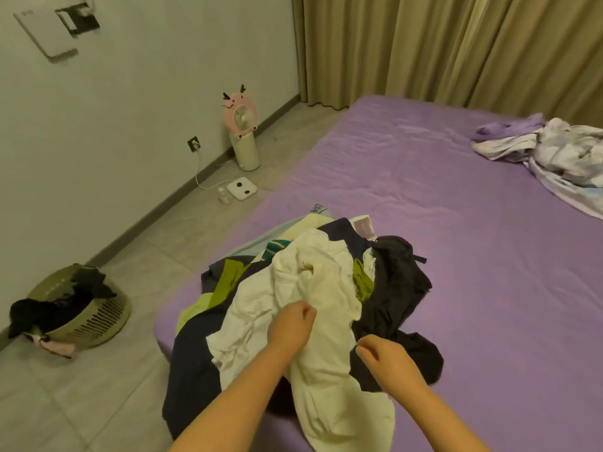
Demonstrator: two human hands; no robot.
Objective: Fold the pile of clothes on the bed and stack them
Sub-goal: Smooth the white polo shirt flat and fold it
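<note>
Purple bed (424, 197): unfolded pile (293, 288) at near corner. Your left hand (290, 327) and right hand (385, 357), fingers curled, pinch the white garment (313, 288). Lift clear, shake flat before folding.

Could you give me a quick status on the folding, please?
Both hands, left and right, pinching the white garment atop the pile. Nothing folded or stacked yet. Bed beside the pile open.
</note>
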